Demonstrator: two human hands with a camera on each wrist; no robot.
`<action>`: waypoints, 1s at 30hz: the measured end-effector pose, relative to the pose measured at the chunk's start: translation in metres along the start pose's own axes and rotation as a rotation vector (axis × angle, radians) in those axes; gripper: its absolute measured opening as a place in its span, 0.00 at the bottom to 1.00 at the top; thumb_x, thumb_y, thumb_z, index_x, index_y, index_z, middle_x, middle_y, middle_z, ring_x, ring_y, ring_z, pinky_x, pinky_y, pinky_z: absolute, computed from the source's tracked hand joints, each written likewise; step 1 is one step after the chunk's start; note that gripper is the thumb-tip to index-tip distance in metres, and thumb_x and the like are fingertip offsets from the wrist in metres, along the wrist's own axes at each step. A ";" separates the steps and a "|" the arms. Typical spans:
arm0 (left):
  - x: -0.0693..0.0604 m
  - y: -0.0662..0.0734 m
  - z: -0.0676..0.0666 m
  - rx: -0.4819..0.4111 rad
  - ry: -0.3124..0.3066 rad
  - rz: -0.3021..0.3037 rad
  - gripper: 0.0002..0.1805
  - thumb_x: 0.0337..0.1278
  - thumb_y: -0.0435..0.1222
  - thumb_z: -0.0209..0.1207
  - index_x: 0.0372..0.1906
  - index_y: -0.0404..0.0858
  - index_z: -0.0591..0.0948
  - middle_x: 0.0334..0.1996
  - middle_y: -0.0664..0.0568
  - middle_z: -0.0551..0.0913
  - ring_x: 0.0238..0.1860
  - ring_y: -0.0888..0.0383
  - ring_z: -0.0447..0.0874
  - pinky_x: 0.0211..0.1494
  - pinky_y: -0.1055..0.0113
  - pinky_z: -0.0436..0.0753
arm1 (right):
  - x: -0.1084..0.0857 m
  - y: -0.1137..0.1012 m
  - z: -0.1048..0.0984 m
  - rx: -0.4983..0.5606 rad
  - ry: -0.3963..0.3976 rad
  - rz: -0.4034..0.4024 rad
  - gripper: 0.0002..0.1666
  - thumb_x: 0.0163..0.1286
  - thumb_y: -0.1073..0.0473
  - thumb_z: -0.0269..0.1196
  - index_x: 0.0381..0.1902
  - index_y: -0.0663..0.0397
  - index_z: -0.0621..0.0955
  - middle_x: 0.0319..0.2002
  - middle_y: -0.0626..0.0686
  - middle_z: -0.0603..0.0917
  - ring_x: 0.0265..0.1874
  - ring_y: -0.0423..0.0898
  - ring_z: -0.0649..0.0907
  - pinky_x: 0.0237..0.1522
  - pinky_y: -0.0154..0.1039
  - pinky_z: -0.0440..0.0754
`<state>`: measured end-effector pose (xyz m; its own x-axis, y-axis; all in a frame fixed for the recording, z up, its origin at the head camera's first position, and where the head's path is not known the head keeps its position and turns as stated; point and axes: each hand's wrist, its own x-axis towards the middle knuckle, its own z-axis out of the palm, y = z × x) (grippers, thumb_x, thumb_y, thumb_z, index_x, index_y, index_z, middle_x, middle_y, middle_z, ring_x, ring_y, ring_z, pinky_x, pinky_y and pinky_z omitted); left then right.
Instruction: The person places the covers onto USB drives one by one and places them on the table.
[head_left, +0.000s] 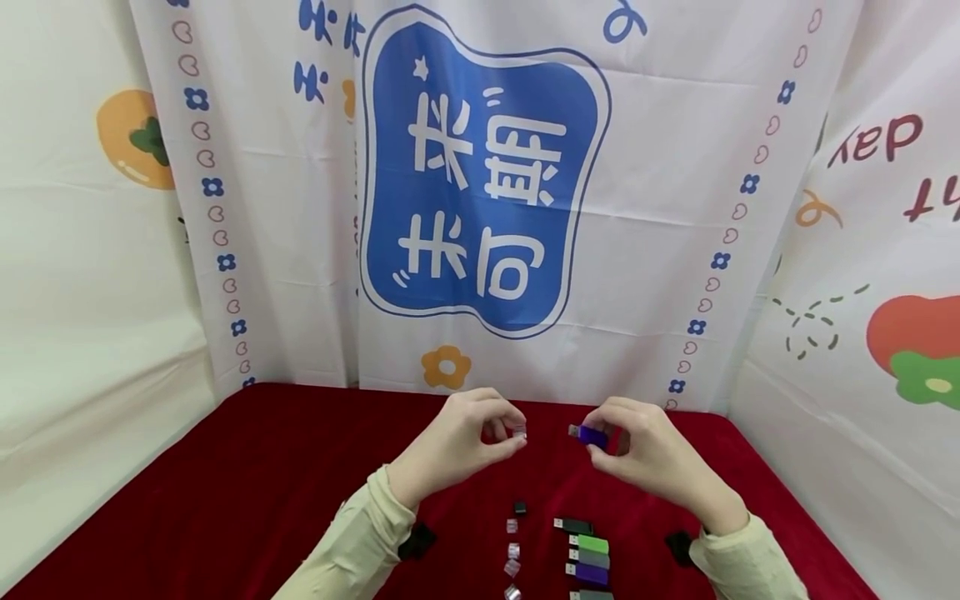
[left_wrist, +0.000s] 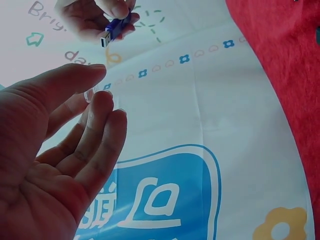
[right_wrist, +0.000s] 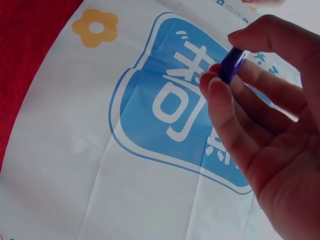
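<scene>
Between thumb and fingers my right hand (head_left: 637, 442) pinches a purple USB flash drive (head_left: 593, 437), its metal plug pointing left. Facing it across a gap, my left hand (head_left: 468, 433) pinches a small clear cap (head_left: 521, 432) by its fingertips. In the left wrist view the clear cap (left_wrist: 89, 95) is mostly hidden behind the thumb, and the drive (left_wrist: 118, 29) shows its bare plug. The right wrist view has the purple drive body (right_wrist: 233, 65) held at the fingertips. Both hands are raised above the red cloth.
On the red cloth (head_left: 225, 483) lies a column of clear caps (head_left: 513, 551) with a black cap (head_left: 521, 507) at its far end. To their right several USB drives (head_left: 592, 544) lie in a row, plugs left. Printed white curtains (head_left: 637, 350) stand behind and at both sides.
</scene>
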<state>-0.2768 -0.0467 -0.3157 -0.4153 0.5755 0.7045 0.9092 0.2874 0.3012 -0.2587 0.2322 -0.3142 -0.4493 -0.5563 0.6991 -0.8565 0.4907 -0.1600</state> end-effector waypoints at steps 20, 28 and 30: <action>0.001 0.001 0.017 0.010 -0.051 0.010 0.09 0.52 0.30 0.71 0.39 0.39 0.85 0.33 0.56 0.80 0.30 0.67 0.77 0.35 0.78 0.78 | 0.003 -0.011 0.010 0.016 -0.071 -0.034 0.18 0.51 0.72 0.72 0.38 0.50 0.84 0.34 0.41 0.81 0.30 0.38 0.78 0.28 0.30 0.79; 0.000 0.002 0.020 -0.001 -0.076 0.032 0.10 0.52 0.30 0.71 0.40 0.38 0.85 0.34 0.55 0.80 0.30 0.68 0.77 0.36 0.79 0.78 | 0.003 -0.013 0.011 -0.004 -0.099 -0.021 0.18 0.52 0.71 0.73 0.40 0.50 0.85 0.37 0.42 0.82 0.30 0.38 0.79 0.30 0.33 0.80; 0.000 0.002 0.020 -0.003 -0.077 0.034 0.10 0.52 0.30 0.71 0.40 0.38 0.85 0.34 0.55 0.80 0.30 0.67 0.77 0.35 0.78 0.78 | 0.003 -0.013 0.012 -0.010 -0.099 -0.025 0.18 0.52 0.71 0.73 0.40 0.51 0.85 0.37 0.42 0.82 0.30 0.38 0.79 0.29 0.33 0.80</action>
<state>-0.2757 -0.0305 -0.3283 -0.3850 0.6423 0.6628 0.9229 0.2645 0.2797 -0.2523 0.2164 -0.3182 -0.4509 -0.6321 0.6303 -0.8656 0.4818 -0.1361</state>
